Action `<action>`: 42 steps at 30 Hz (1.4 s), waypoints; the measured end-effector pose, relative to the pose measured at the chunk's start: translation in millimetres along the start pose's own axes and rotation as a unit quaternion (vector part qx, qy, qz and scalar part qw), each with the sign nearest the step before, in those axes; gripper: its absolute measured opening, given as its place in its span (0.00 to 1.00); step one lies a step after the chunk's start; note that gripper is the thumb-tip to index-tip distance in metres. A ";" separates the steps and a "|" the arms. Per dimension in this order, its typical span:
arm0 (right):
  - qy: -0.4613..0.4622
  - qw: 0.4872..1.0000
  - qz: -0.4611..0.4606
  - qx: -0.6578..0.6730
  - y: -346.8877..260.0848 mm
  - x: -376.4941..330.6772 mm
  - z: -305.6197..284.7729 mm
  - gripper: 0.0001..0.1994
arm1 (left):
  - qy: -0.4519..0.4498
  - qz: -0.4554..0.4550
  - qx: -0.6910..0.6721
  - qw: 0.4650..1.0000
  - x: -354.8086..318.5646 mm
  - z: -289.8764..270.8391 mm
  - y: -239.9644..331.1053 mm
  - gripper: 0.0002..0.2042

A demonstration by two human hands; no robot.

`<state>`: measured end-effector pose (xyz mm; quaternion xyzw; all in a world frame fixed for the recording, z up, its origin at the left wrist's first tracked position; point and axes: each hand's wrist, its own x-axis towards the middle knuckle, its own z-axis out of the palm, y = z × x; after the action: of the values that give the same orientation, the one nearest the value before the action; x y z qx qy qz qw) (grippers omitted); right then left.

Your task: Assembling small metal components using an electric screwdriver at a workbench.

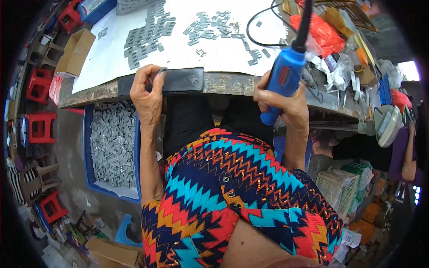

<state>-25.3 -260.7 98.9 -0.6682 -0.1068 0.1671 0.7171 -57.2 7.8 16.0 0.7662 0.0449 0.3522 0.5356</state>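
Hands at the near edge of the tabletop (187, 82), both forearms rising from the lower part of the view, elbows bent beside a zigzag-patterned garment (232, 187). Left hand (147, 91) raised to the tabletop edge, fingers curled, thumb and fingertips pinching a small grey piece (161, 70) right at the edge of the white sheet (210, 49). Right hand (281, 100) wrapped tight around a blue power tool (283, 78), held upright and slightly tilted, its lower end below the tabletop edge, a black cable (306, 20) running up from its top. Two hands, one tool, one pinched piece.

On the white sheet, many more small grey pieces: one group in rough rows at upper left (147, 38), another looser scatter toward the middle (210, 27); too many and too small to count. Below the tabletop, left of the left forearm, one blue bin (89, 147) heaped with grey pieces of the same kind. One open cardboard box (76, 51) at the tabletop's left end. Four red stools (40, 127) along the left floor. One orange bag (319, 31) amid clutter on the right.
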 end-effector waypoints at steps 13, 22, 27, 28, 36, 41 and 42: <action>-0.026 0.930 -0.099 -0.353 81.6 -31.6 -11.6 0.20 | 0.098 -0.024 -0.017 0.995 -34.1 -60.6 26.9 0.05; -0.031 0.884 -0.081 -0.460 131.2 -35.8 -13.3 0.22 | 0.003 -0.027 -0.007 1.000 -56.9 -24.1 54.7 0.04; -0.074 0.862 -0.077 -0.496 140.3 -38.8 -3.4 0.20 | -0.073 -0.011 -0.020 0.997 -62.9 -4.6 58.3 0.04; -0.085 0.859 -0.084 -0.497 142.2 -37.7 -3.8 0.20 | -0.080 -0.010 -0.008 0.997 -63.0 -0.7 61.6 0.04; -0.121 0.856 -0.084 -0.496 145.8 -29.3 -4.0 0.21 | -0.140 -0.024 0.016 0.990 -69.2 10.1 53.7 0.04; -0.132 0.840 -0.083 -0.519 148.1 -23.1 -1.2 0.21 | -0.152 -0.020 0.007 0.988 -69.7 14.3 50.0 0.04; -0.146 0.851 -0.072 -0.499 146.3 -22.5 -1.0 0.22 | -0.160 -0.018 0.008 0.987 -70.2 15.4 49.0 0.04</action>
<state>-59.8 -262.8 -45.1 -0.8948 -0.3269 0.1345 0.2729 -115.7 -56.3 20.5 0.8162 -0.0250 0.2152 0.5356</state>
